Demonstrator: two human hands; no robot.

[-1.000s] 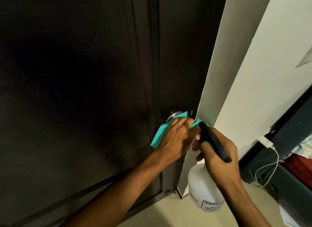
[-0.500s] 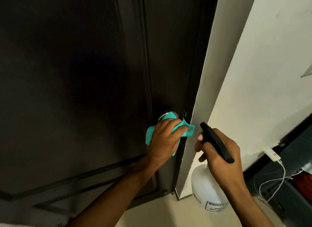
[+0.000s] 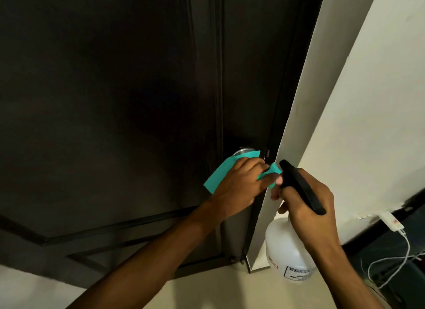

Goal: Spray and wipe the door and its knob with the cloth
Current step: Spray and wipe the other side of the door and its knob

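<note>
1. Left hand (image 3: 239, 186) curled over the teal cloth (image 3: 219, 174), pressing it round the knob (image 3: 244, 151) on the dark door (image 3: 115, 101)
2. Right hand (image 3: 305, 202), just right of it, grips the spray bottle (image 3: 286, 251) by its black trigger head
3. Risk: the cloth tail by the door edge could snag at the latch
4. Risk: an accidental squeeze would wet the white frame (image 3: 296, 124)

The floor (image 3: 207, 292) is pale beige, seen at the bottom under the door (image 3: 115, 101). At right, a white cable (image 3: 391, 260) lies in loops near a dark cabinet (image 3: 391, 244); cannot tell if it touches the floor.
</note>
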